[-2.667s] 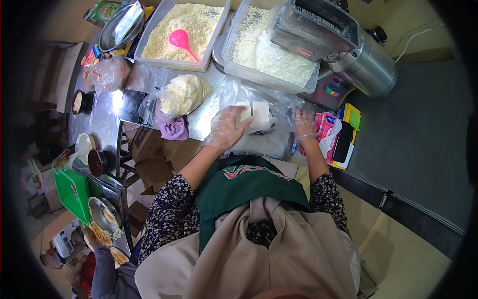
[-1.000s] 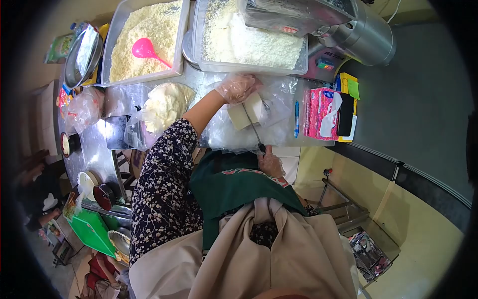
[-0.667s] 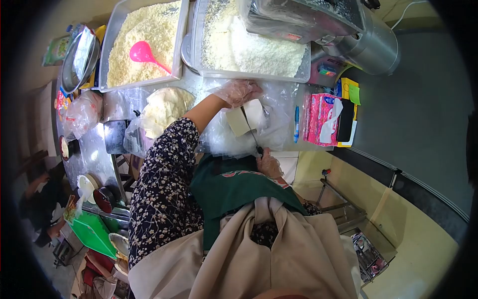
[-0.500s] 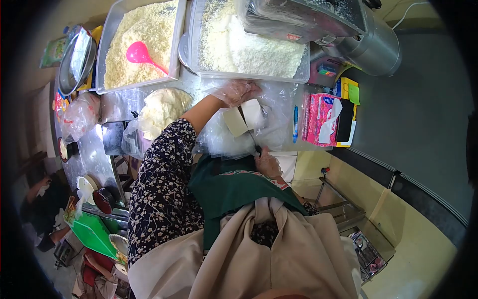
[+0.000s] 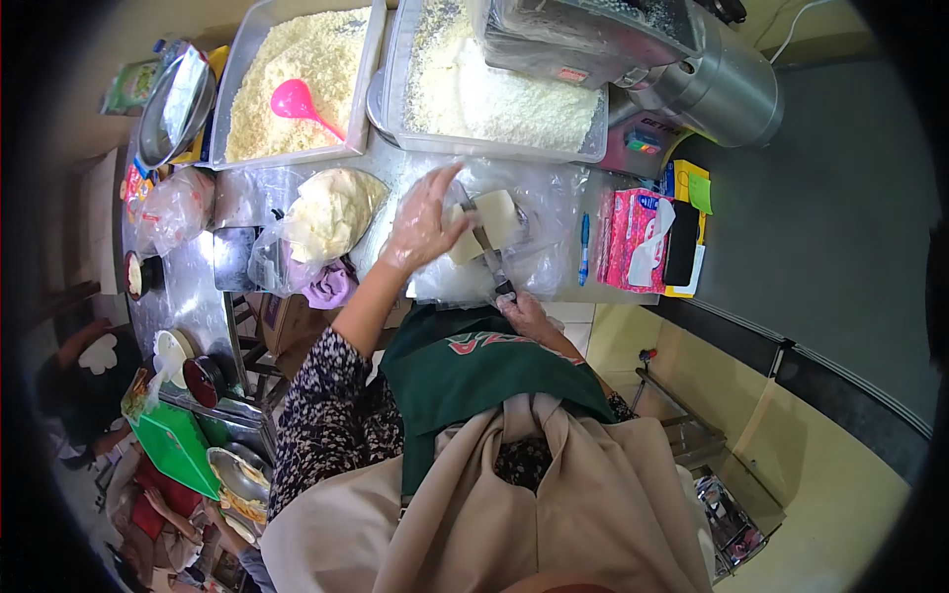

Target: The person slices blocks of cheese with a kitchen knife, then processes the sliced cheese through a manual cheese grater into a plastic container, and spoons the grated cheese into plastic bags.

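My right hand (image 5: pixel 526 314), in a thin clear glove, grips the black handle of a knife (image 5: pixel 492 259) near the table's front edge. Its blade points away from me, crossing a pale white block (image 5: pixel 499 219) that lies in pieces on clear plastic sheets (image 5: pixel 552 203). My left hand (image 5: pixel 423 225), also gloved and dusted white, is raised at the block's left side. Its fingers are apart, with the thumb side close to the blade. Part of the left piece is hidden behind this hand and the knife.
Behind stand two clear bins, one of yellowish crumbs (image 5: pixel 259 119) with a pink ladle (image 5: pixel 293 100), one of white shreds (image 5: pixel 514 109). A bagged pale mass (image 5: pixel 334 212) sits left; a pen (image 5: pixel 584 247) and pink tissue pack (image 5: pixel 630 242) right. Other people are at far left.
My left hand has come back from behind the block to its left side, fingers spreading. The knife now shows more of its blade across the block. The view has shifted slightly.
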{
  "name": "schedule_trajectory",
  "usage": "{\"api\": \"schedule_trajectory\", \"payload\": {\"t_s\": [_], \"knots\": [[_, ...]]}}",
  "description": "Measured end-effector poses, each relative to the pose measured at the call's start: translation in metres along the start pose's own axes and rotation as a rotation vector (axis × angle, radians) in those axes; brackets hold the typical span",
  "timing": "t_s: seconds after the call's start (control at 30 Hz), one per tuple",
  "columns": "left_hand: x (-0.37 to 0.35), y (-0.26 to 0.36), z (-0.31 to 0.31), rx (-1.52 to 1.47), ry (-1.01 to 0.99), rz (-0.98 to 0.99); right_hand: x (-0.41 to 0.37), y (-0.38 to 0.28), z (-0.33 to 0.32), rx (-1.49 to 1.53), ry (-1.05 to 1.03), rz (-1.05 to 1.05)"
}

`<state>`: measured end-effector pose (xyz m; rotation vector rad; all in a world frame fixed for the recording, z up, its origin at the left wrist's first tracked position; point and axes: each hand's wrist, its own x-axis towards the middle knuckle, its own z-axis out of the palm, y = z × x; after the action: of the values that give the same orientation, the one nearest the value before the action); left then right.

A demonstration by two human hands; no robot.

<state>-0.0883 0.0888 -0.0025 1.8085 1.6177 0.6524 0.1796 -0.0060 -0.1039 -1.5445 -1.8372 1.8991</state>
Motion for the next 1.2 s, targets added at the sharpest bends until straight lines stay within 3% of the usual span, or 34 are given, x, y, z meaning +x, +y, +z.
{"api": "schedule_trajectory", "payload": {"t_s": [0.07, 0.17, 0.3, 0.33, 0.4, 0.47, 0.6, 0.67, 0.7, 0.77, 0.83, 0.9, 0.97, 1.1, 1.17, 1.2], "knots": [[-0.02, -0.001, 0.019, 0.06, 0.042, -0.032, -0.006, -0.015, -0.006, -0.276, 0.101, 0.087], [-0.041, 0.003, 0.032, 0.179, 0.006, -0.101, -0.035, -0.066, -0.042, -0.395, 0.101, 0.106], [-0.047, -0.001, 0.057, 0.185, 0.076, -0.014, -0.076, -0.129, -0.103, -0.587, 0.15, -0.053], [-0.04, 0.003, 0.058, 0.198, 0.034, -0.096, -0.075, -0.138, -0.121, -0.668, 0.136, -0.078], [-0.031, 0.012, 0.05, 0.214, 0.001, -0.175, -0.058, -0.14, -0.143, -0.803, 0.194, -0.059], [-0.023, 0.024, 0.033, 0.179, -0.167, -0.292, -0.037, -0.139, -0.158, -0.937, 0.258, -0.048], [-0.038, 0.015, 0.029, 0.092, -0.073, -0.39, 0.013, -0.124, -0.163, -1.098, 0.25, -0.073], [-0.049, -0.004, 0.035, -0.002, 0.158, -0.41, 0.026, -0.112, -0.159, -1.104, 0.218, -0.076], [-0.051, -0.002, 0.027, 0.008, 0.164, -0.409, 0.032, -0.102, -0.155, -1.094, 0.274, -0.12], [-0.048, 0.016, -0.002, -0.22, 0.21, -0.408, 0.045, -0.087, -0.152, -1.075, 0.342, -0.175], [-0.038, 0.053, -0.039, -0.344, 0.242, -0.378, 0.051, -0.081, -0.154, -1.173, 0.233, -0.065], [-0.023, 0.082, -0.072, -0.336, 0.477, -0.084, 0.046, -0.096, -0.155, -1.151, 0.233, -0.073], [-0.004, 0.134, -0.118, -0.239, 0.519, -0.007, 0.04, -0.122, -0.161, -1.132, 0.237, -0.084], [0.042, 0.234, -0.171, 0.373, 0.751, 0.117, 0.007, -0.178, -0.175, -0.99, 0.346, -0.226], [0.072, 0.252, -0.175, 0.33, 0.758, 0.139, -0.007, -0.201, -0.188, -0.897, 0.418, -0.557], [0.086, 0.261, -0.176, 0.279, 0.752, 0.147, -0.019, -0.217, -0.197, -0.9, 0.43, -0.567]]}}
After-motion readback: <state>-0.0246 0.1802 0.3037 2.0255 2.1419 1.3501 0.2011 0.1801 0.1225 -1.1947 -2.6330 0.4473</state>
